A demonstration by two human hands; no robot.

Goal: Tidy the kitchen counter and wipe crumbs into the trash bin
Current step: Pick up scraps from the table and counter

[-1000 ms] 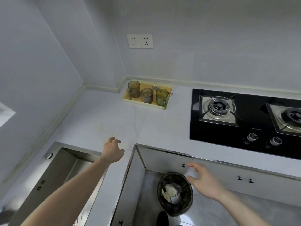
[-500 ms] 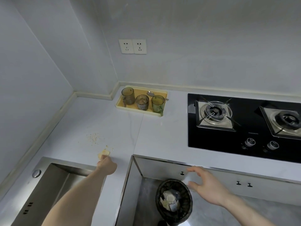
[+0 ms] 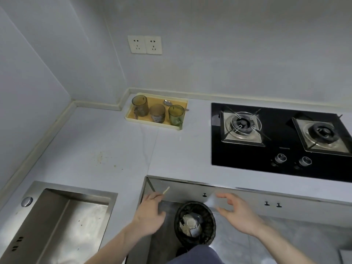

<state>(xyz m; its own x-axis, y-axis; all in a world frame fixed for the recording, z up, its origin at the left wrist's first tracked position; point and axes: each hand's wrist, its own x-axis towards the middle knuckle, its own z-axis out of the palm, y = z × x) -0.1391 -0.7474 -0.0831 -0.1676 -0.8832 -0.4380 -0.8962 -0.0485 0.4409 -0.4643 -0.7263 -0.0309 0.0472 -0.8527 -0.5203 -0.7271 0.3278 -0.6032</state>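
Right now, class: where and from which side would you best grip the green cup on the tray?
Probably by its handle at the near lower side, coming from the front: the green cup stands upright at the tray's near right corner, with another cup close on its left.

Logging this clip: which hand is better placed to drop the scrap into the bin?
Left. The left hand already pinches the thin pale scrap just left of the black woven trash bin. The right hand is open and holds nothing.
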